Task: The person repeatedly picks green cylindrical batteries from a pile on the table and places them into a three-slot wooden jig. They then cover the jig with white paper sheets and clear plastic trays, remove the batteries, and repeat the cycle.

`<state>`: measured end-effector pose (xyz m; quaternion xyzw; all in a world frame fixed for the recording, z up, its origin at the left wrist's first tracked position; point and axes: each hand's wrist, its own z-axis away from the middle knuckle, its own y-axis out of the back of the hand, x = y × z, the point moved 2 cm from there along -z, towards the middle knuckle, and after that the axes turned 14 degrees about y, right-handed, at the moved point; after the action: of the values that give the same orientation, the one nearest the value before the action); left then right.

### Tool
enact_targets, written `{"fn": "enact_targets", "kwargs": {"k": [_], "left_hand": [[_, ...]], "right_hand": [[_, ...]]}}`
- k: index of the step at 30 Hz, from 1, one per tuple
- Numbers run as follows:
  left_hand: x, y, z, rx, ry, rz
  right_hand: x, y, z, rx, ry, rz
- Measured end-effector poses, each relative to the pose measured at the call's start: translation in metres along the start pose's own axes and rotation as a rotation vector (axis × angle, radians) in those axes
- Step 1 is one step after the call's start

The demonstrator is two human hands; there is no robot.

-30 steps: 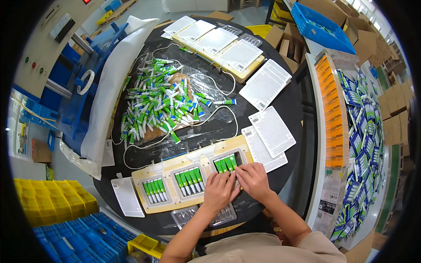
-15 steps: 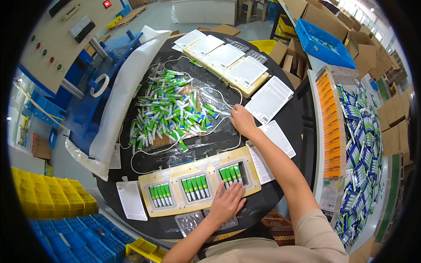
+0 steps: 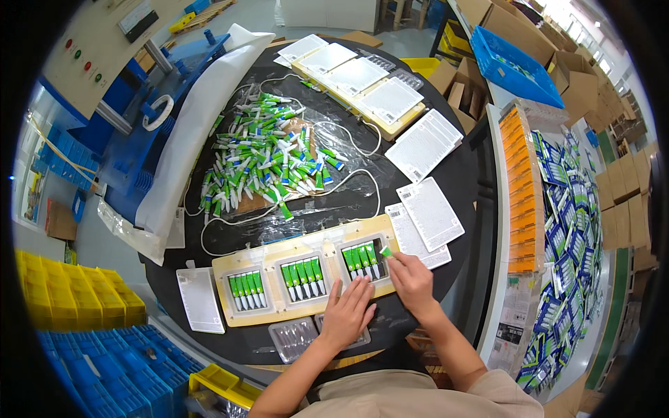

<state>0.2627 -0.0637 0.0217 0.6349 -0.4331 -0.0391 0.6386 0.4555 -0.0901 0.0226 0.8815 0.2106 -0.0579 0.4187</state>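
My left hand point(image 3: 346, 312) lies with fingers stretched over the near edge of a long cream tray point(image 3: 274, 311), at its right-hand pocket. Between the fingertips of my right hand point(image 3: 414, 284) is a small green-and-white tube point(image 3: 386, 251), held at the right edge of that pocket. Several like tubes stand side by side in the right pocket point(image 3: 359, 259), with their white tips toward me, partly behind my left fingers. The middle pocket's tubes point(image 3: 303, 277) and the left pocket's tubes point(image 3: 247, 289) lie in similar rows. Beyond the tray spreads a loose heap of tubes point(image 3: 268, 164).
Clear blister shells point(image 3: 293, 340) lie at the near table edge. White printed cards point(image 3: 431, 214) lie right of the tray, another card point(image 3: 201, 301) left. A second cream tray point(image 3: 401, 124) under cards stands at the back. White cords point(image 3: 378, 188) cross the black table.
My right hand has come back from beside the heap to the tray's right pocket, now with a tube in its fingers. The left hand stays at the tray's near edge.
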Motion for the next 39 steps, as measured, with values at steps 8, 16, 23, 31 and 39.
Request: {"fn": "enact_targets", "kwargs": {"k": [8,16,23,31,39], "left_hand": [[-0.014,0.023,0.043,0.013,0.048,-0.040],[-0.179,0.167,0.120,0.277,0.589,-0.343],[-0.264,0.190,0.168,-0.141,0.610,-0.395],[-0.250,0.205,0.155,-0.229,0.545,-0.492],[-0.279,0.193,0.157,-0.306,0.385,-0.629]], "right_hand": [[-0.013,-0.023,0.000,-0.114,-0.038,0.167],[0.114,0.044,0.010,-0.714,-0.145,0.268],[0.111,0.061,-0.004,-0.689,0.098,0.267],[-0.040,0.046,-0.009,-0.329,0.382,0.137],[-0.065,0.023,0.035,-0.527,0.335,0.171]]}}
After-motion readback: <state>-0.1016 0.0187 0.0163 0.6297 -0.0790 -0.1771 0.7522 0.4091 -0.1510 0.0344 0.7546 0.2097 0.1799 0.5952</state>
